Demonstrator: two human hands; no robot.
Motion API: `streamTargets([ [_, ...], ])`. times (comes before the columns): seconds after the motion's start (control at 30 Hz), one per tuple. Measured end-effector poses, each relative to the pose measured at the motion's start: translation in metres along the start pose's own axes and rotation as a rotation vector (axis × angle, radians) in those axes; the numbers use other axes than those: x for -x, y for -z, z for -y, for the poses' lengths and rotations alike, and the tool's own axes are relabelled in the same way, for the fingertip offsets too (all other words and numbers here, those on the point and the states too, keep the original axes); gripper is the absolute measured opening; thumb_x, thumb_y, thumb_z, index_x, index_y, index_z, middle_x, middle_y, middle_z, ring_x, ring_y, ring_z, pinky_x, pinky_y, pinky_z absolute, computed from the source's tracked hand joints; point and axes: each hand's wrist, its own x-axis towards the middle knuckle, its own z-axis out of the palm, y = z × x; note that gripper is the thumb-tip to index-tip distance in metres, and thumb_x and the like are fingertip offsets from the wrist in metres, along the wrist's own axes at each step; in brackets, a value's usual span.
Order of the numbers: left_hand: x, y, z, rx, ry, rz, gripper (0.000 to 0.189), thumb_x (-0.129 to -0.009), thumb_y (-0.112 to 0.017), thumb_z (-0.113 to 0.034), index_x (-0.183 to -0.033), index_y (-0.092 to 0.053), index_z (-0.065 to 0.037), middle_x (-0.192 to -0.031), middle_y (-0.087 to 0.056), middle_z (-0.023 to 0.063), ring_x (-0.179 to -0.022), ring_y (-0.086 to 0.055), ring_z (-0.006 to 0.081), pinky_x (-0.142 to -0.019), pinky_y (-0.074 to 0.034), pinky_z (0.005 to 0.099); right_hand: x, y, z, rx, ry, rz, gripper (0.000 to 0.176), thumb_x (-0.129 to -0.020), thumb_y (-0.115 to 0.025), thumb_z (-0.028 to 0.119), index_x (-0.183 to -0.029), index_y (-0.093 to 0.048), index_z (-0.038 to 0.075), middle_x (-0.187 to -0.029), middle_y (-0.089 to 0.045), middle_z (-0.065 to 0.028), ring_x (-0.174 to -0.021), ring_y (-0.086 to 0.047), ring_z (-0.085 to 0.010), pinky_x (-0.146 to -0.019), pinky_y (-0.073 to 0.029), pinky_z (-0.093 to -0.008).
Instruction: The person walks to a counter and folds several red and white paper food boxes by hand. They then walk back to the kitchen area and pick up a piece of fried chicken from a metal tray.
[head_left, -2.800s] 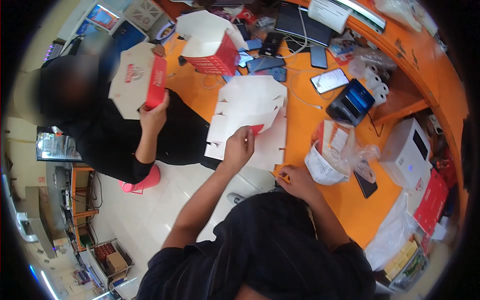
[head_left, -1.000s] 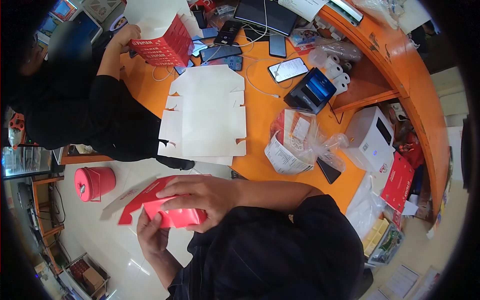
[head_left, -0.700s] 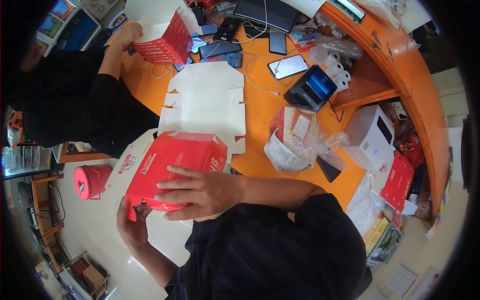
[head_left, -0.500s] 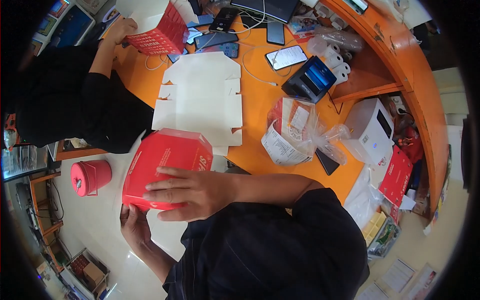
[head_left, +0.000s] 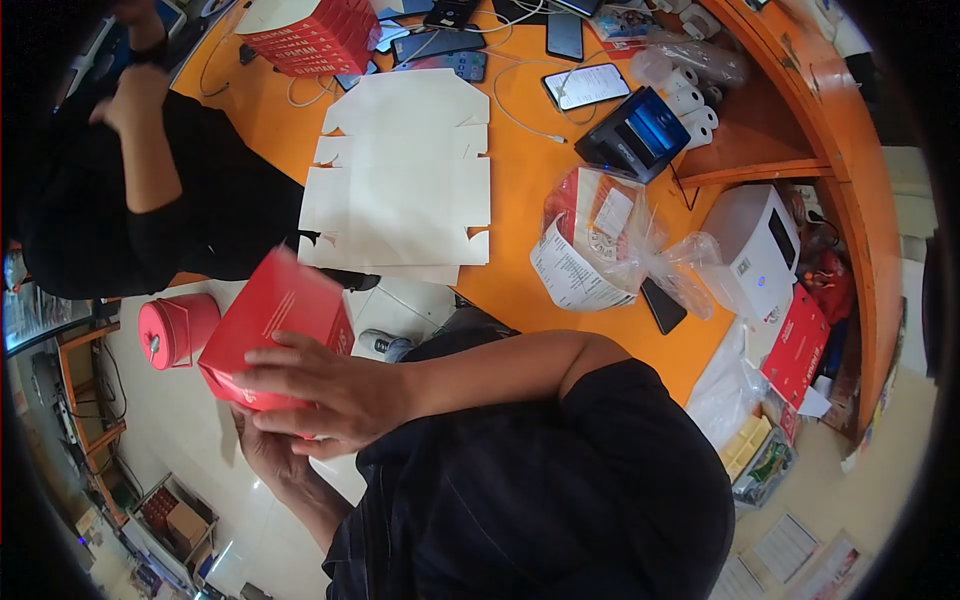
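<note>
A red cardboard box (head_left: 285,310) with pale printing is held over the floor, left of the counter's front edge. My right hand (head_left: 325,390) lies across its near side, fingers wrapped over the red panel. From below, my left hand (head_left: 272,448) grips the box's lower edge, with its fingers partly hidden behind it. Flat white carton sheets (head_left: 400,180) with cut notches and tabs lie on the orange counter (head_left: 510,290) beyond the box. The box's top end is slightly blurred.
A co-worker in black (head_left: 160,220) stands at the left beside red printed boxes (head_left: 320,40). On the counter are a lit phone (head_left: 585,87), a black terminal (head_left: 635,135), a bagged package (head_left: 590,240) and a white printer (head_left: 755,250). A pink bucket (head_left: 180,330) stands on the floor.
Both my hands have shifted slightly left with the red box, which is now turned and looks narrower. The co-worker's hand has left the red printed boxes and is drawn back toward the body.
</note>
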Motion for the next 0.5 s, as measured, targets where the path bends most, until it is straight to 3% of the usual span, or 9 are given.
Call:
streamTargets([
  [0.07, -0.002, 0.006, -0.007, -0.089, -0.068, 0.069, 0.049, -0.087, -0.064, -0.020, -0.128, -0.045, -0.001, -0.126, -0.053, 0.0152, -0.112, -0.055, 0.0276, -0.092, -0.049, 0.0403, -0.005, 0.002, 0.004, -0.156, -0.170, -0.057, 0.073, -0.071, -0.077, 0.023, -0.129, -0.035, 0.007, -0.123, -0.047, -0.0223, -0.110, -0.052, -0.0386, -0.096, -0.041, -0.0503],
  [0.13, 0.002, 0.019, -0.005, -0.266, -0.134, 0.114, 0.056, -0.081, -0.072, -0.017, -0.127, -0.046, 0.000, -0.123, -0.055, 0.0161, -0.112, -0.054, 0.0294, -0.094, -0.048, 0.0426, -0.005, -0.001, 0.002, -0.122, -0.308, 0.062, 0.076, -0.071, -0.077, 0.020, -0.130, -0.032, 0.005, -0.121, -0.047, -0.0234, -0.106, -0.054, -0.0388, -0.092, -0.043, -0.0476],
  [0.17, 0.002, 0.039, 0.003, -0.420, -0.277, 0.165, 0.057, -0.082, -0.071, -0.023, -0.127, -0.046, 0.001, -0.127, -0.052, 0.0164, -0.113, -0.054, 0.0295, -0.094, -0.047, 0.0429, -0.005, -0.003, 0.000, -0.085, -0.437, 0.179, 0.078, -0.070, -0.077, 0.018, -0.131, -0.030, 0.004, -0.119, -0.046, -0.0244, -0.101, -0.056, -0.0389, -0.089, -0.046, -0.0449],
  [0.2, 0.005, 0.044, 0.010, -0.419, -0.273, 0.160, 0.057, -0.082, -0.071, -0.023, -0.127, -0.046, 0.001, -0.127, -0.052, 0.0164, -0.113, -0.054, 0.0295, -0.094, -0.047, 0.0429, -0.006, -0.004, -0.005, -0.081, -0.438, 0.222, 0.080, -0.075, -0.072, 0.018, -0.135, -0.023, 0.002, -0.113, -0.047, -0.0250, -0.093, -0.057, -0.0381, -0.081, -0.049, -0.0421],
  [0.3, 0.012, 0.057, 0.026, -0.893, -0.590, 0.054, 0.054, -0.085, -0.065, -0.019, -0.130, -0.042, 0.001, -0.129, -0.050, 0.0165, -0.115, -0.051, 0.0292, -0.097, -0.045, 0.0425, -0.001, -0.004, -0.014, -0.192, -0.598, 0.370, 0.079, -0.080, -0.069, 0.019, -0.137, -0.018, 0.003, -0.109, -0.047, -0.0235, -0.091, -0.058, -0.0374, -0.080, -0.050, -0.0406],
  [0.37, 0.016, 0.060, 0.031, -1.215, -0.807, -0.021, 0.052, -0.088, -0.060, -0.016, -0.133, -0.040, 0.001, -0.130, -0.049, 0.0165, -0.117, -0.050, 0.0290, -0.098, -0.043, 0.0423, 0.008, -0.010, -0.027, -0.263, -0.568, 0.198, 0.088, -0.078, -0.072, 0.021, -0.142, -0.013, 0.006, -0.117, -0.042, -0.0209, -0.105, -0.052, -0.0316, -0.090, -0.046, -0.0360],
  [0.43, 0.019, 0.047, 0.033, -1.526, -1.031, -0.114, 0.050, -0.091, -0.055, -0.013, -0.135, -0.037, 0.001, -0.131, -0.048, 0.0166, -0.119, -0.048, 0.0288, -0.100, -0.042, 0.0421, 0.013, -0.006, -0.032, -0.465, -0.836, 0.096, 0.092, -0.078, -0.073, 0.021, -0.144, -0.012, 0.007, -0.128, -0.037, -0.0195, -0.115, -0.046, -0.0271, -0.094, -0.044, -0.0365],
  [0.47, 0.017, 0.040, 0.033, -1.527, -1.036, -0.119, 0.050, -0.091, -0.055, -0.013, -0.135, -0.037, 0.001, -0.131, -0.048, 0.0166, -0.119, -0.048, 0.0288, -0.100, -0.042, 0.0421, 0.018, -0.007, -0.034, -0.467, -0.831, 0.099, 0.092, -0.078, -0.073, 0.021, -0.144, -0.012, 0.007, -0.128, -0.037, -0.0195, -0.115, -0.046, -0.0271, -0.094, -0.044, -0.0365],
  [0.5, 0.013, 0.013, 0.027, -1.198, -0.820, -0.488, 0.049, -0.092, -0.054, -0.017, -0.135, -0.037, 0.001, -0.133, -0.047, 0.0162, -0.119, -0.048, 0.0287, -0.100, -0.040, 0.0423, 0.026, -0.009, -0.035, -0.496, -0.786, 0.012, 0.089, -0.080, -0.070, 0.025, -0.144, -0.011, 0.006, -0.130, -0.038, -0.0205, -0.117, -0.045, -0.0258, -0.095, -0.042, -0.0365],
])
